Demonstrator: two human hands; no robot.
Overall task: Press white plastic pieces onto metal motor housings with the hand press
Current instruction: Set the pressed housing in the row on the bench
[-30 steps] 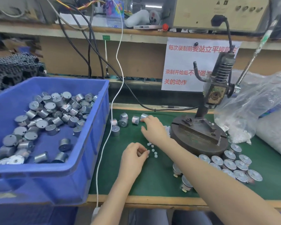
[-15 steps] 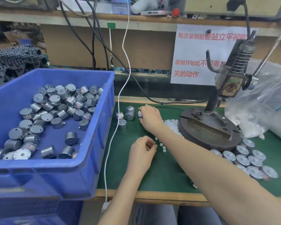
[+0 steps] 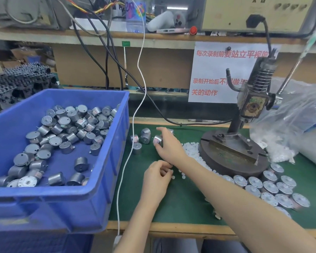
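Observation:
My right hand (image 3: 169, 145) reaches across the green mat and grips a metal motor housing (image 3: 157, 139) among a few loose housings (image 3: 144, 137). My left hand (image 3: 158, 177) is curled just in front of it, pinching a small white plastic piece (image 3: 169, 172). More white pieces (image 3: 192, 151) lie in a heap beside the hand press (image 3: 233, 154), whose round base holds nothing. Several finished housings (image 3: 268, 187) stand in rows in front of the press.
A blue bin (image 3: 102, 183) with several motor housings fills the left side. A white cable (image 3: 130, 152) hangs over the mat beside the bin. A clear bag of white pieces (image 3: 285, 136) lies at the right. The press lever (image 3: 297, 64) points up and right.
My right hand has closed on a housing and lifted it slightly off the mat. My left hand has kept its place with fingers curled. The view has shifted.

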